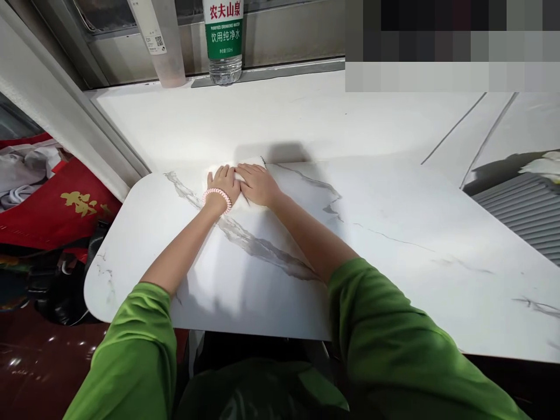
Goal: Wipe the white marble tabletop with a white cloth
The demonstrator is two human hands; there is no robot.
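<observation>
My left hand point(225, 182) and my right hand point(258, 184) lie side by side at the far edge of a white marble-patterned table point(394, 262). The fingers of both are stretched out flat and point away from me. They press on a small pale, white thing point(239, 172) that barely stands out from the tabletop; I cannot tell what it is. A pink coil band point(217, 197) circles my left wrist. Green sleeves cover both upper arms.
A water bottle point(224, 41) with a green label and a cloudy plastic tube point(164, 46) stand on the white sill point(262, 116) behind the table. Red cloth with gold print point(65, 204) lies at the left. A grey ribbed panel point(525, 210) is at the right.
</observation>
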